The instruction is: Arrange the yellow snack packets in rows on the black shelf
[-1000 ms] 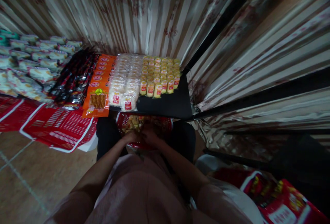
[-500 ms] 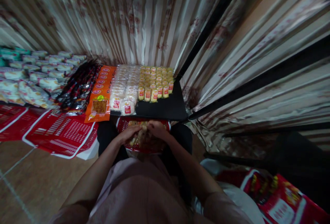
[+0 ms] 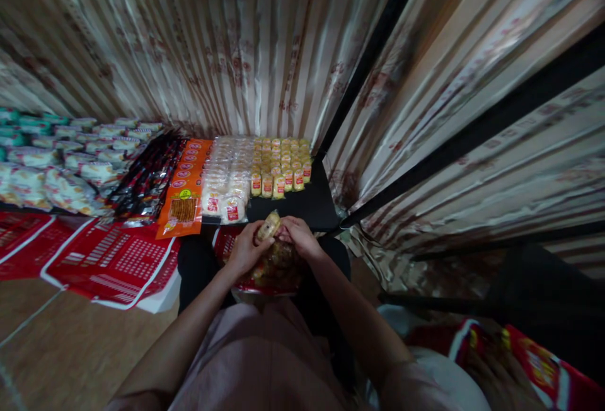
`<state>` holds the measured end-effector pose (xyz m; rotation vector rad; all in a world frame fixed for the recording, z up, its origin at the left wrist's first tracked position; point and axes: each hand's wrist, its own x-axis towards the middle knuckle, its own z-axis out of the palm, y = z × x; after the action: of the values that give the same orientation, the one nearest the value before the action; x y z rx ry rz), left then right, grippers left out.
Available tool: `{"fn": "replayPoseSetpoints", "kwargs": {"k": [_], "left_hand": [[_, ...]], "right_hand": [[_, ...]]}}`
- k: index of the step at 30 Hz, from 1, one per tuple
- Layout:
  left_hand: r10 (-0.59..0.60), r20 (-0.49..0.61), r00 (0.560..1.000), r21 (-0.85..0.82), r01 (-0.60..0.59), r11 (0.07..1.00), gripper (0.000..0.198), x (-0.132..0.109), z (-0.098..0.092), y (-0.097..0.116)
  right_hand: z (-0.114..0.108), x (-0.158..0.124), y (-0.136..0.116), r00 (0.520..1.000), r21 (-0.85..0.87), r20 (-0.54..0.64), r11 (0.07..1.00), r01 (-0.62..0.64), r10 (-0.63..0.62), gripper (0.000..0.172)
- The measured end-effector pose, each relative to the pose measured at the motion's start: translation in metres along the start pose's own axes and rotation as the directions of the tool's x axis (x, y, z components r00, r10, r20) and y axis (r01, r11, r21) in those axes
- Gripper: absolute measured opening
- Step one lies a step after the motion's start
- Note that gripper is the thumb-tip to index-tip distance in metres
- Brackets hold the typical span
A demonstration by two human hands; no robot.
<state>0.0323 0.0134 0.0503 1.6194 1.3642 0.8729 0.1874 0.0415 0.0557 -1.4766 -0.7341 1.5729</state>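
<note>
A red bag of small yellow snack packs (image 3: 276,267) rests on my lap. My left hand (image 3: 246,250) is closed around one yellow snack pack (image 3: 269,224), lifted just above the bag. My right hand (image 3: 299,236) pinches the same pack's right end, fingers curled. Straight ahead, on a black table (image 3: 309,204), stand rows of matching yellow packs (image 3: 281,165) with red labels, next to rows of pale round packs (image 3: 227,174).
Orange flat packets (image 3: 185,187), dark wrapped sticks (image 3: 146,174) and white-green bags (image 3: 61,159) fill the table's left. Red-white sheets (image 3: 108,253) hang off its front. Striped curtains and black poles close the back and right. Another red bag (image 3: 534,360) lies at lower right.
Both hands rose out of the red bag, bringing one yellow pack up toward the table edge. The view tilted upward, so the table appears lower in frame.
</note>
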Motion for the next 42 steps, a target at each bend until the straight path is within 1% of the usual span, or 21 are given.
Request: {"fn": "replayPoseSetpoints", "kwargs": {"k": [3, 4, 6, 7, 8, 10, 12, 13, 15, 18, 19, 21, 24, 26, 27, 29, 32, 35, 38, 40, 42], "left_hand": [[-0.049, -0.061, 0.997, -0.023, 0.047, 0.999, 0.037, 0.004, 0.009, 0.002], [-0.082, -0.07, 0.994, -0.073, 0.077, 0.994, 0.034, 0.006, 0.011, 0.002], [-0.182, -0.03, 0.983, -0.264, 0.168, 0.95, 0.03, 0.01, 0.016, 0.004], [-0.236, 0.014, 0.972, -0.388, 0.223, 0.894, 0.028, 0.012, 0.018, 0.006], [-0.281, 0.066, 0.958, -0.508, 0.275, 0.816, 0.026, 0.014, 0.019, 0.007], [-0.335, 0.158, 0.929, -0.689, 0.347, 0.637, 0.023, 0.019, 0.021, 0.009], [-0.352, 0.216, 0.911, -0.773, 0.379, 0.508, 0.022, 0.023, 0.023, 0.011], [-0.353, 0.237, 0.905, -0.791, 0.391, 0.47, 0.021, 0.025, 0.024, 0.011], [-0.363, 0.26, 0.895, -0.797, 0.411, 0.442, 0.021, 0.028, 0.026, 0.011], [-0.371, 0.266, 0.89, -0.765, 0.429, 0.48, 0.023, 0.034, 0.032, 0.01], [-0.368, 0.262, 0.892, -0.745, 0.43, 0.511, 0.025, 0.036, 0.034, 0.01], [-0.357, 0.23, 0.906, -0.684, 0.411, 0.603, 0.029, 0.042, 0.04, 0.01], [-0.307, 0.097, 0.947, -0.541, 0.309, 0.782, 0.028, 0.053, 0.051, 0.012], [-0.257, -0.009, 0.966, -0.421, 0.229, 0.878, 0.024, 0.063, 0.059, 0.013], [-0.229, -0.05, 0.972, -0.351, 0.198, 0.915, 0.021, 0.068, 0.063, 0.014], [-0.171, -0.094, 0.981, -0.21, 0.148, 0.966, 0.019, 0.077, 0.069, 0.016], [-0.057, -0.115, 0.992, -0.016, 0.055, 0.998, 0.026, 0.087, 0.076, 0.02], [0.056, -0.103, 0.993, 0.131, -0.042, 0.99, 0.037, 0.094, 0.079, 0.023], [0.116, -0.07, 0.991, 0.244, -0.095, 0.965, 0.041, 0.101, 0.079, 0.026], [0.116, -0.055, 0.992, 0.314, -0.094, 0.945, 0.042, 0.106, 0.079, 0.026], [0.093, -0.032, 0.995, 0.366, -0.075, 0.928, 0.043, 0.109, 0.079, 0.025]], "right_hand": [[-0.001, -0.002, -0.002, 1.0, 0.073, 0.023, 0.997, -0.003, 0.002, 0.019], [-0.002, -0.002, -0.002, 0.999, 0.085, 0.031, 0.996, 0.006, -0.009, 0.02], [-0.003, -0.001, -0.001, 0.998, 0.11, 0.045, 0.993, 0.041, -0.047, 0.023], [-0.004, 0.0, 0.0, 0.996, 0.116, 0.048, 0.991, 0.068, -0.074, 0.024], [-0.005, 0.002, 0.002, 0.993, 0.112, 0.047, 0.989, 0.098, -0.104, 0.026], [-0.006, 0.005, 0.006, 0.985, 0.08, 0.032, 0.983, 0.165, -0.168, 0.029], [-0.008, 0.009, 0.011, 0.975, 0.038, 0.008, 0.974, 0.222, -0.222, 0.031], [-0.009, 0.011, 0.013, 0.971, 0.023, -0.008, 0.971, 0.24, -0.239, 0.032], [-0.011, 0.014, 0.016, 0.965, 0.002, -0.033, 0.965, 0.261, -0.261, 0.033], [-0.015, 0.017, 0.02, 0.962, -0.026, -0.031, 0.963, 0.27, -0.271, 0.033], [-0.017, 0.018, 0.02, 0.96, -0.032, -0.027, 0.961, 0.276, -0.277, 0.033], [-0.021, 0.019, 0.022, 0.956, -0.027, -0.034, 0.957, 0.29, -0.291, 0.034], [-0.028, 0.025, 0.023, 0.949, 0.002, -0.062, 0.951, 0.309, -0.308, 0.036], [-0.034, 0.032, 0.023, 0.932, -0.004, -0.101, 0.937, 0.349, -0.348, 0.036], [-0.037, 0.036, 0.022, 0.915, -0.024, -0.129, 0.923, 0.383, -0.383, 0.036], [-0.044, 0.046, 0.018, 0.863, -0.1, -0.196, 0.885, 0.455, -0.466, 0.033], [-0.052, 0.062, 0.008, 0.788, -0.279, -0.251, 0.822, 0.497, -0.562, 0.029], [-0.054, 0.076, -0.005, 0.744, -0.399, -0.258, 0.769, 0.499, -0.616, 0.026], [-0.05, 0.089, -0.012, 0.723, -0.466, -0.269, 0.743, 0.48, -0.636, 0.022], [-0.047, 0.097, -0.014, 0.722, -0.508, -0.264, 0.728, 0.46, -0.64, 0.02], [-0.045, 0.103, -0.012, 0.722, -0.544, -0.25, 0.711, 0.446, -0.645, 0.019]]}}
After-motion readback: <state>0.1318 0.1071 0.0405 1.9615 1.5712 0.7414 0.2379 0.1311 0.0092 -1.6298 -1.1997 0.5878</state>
